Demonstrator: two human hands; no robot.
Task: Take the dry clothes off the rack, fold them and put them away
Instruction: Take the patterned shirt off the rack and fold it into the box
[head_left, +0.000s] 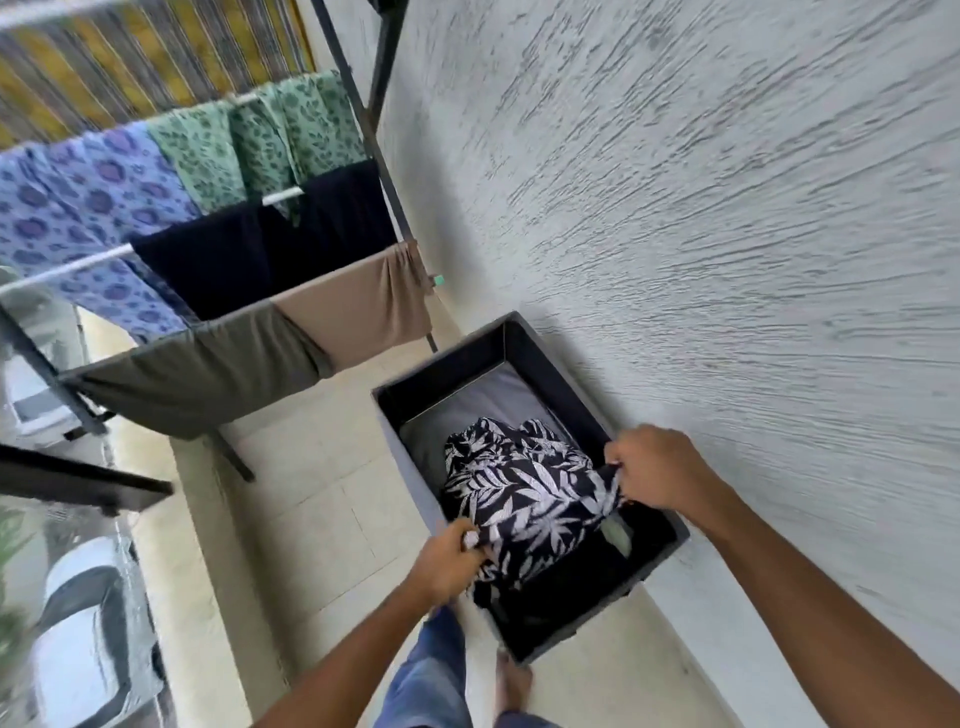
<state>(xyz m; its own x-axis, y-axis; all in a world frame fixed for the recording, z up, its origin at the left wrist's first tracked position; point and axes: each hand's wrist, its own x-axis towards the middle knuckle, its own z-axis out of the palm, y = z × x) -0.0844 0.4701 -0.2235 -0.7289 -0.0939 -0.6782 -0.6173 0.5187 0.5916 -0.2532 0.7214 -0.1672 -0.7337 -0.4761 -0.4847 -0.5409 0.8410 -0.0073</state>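
A black garment with a white leaf print (524, 493) lies in a dark fabric storage box (452, 364) on the floor by the wall. My left hand (447, 564) grips its near edge and my right hand (657, 470) grips its right edge, both over the box. The drying rack (384, 67) stands to the left, with a blue floral cloth (88, 208), a green leaf-print cloth (270, 140), a dark navy piece (249, 254), a tan piece (358, 306) and an olive piece (202, 374) hanging on it.
A rough textured white wall (727, 234) runs close along the right of the box. Beige floor tiles (311, 493) lie between rack and box. My jeans leg and bare foot (511, 686) stand just before the box. A balcony edge is at left.
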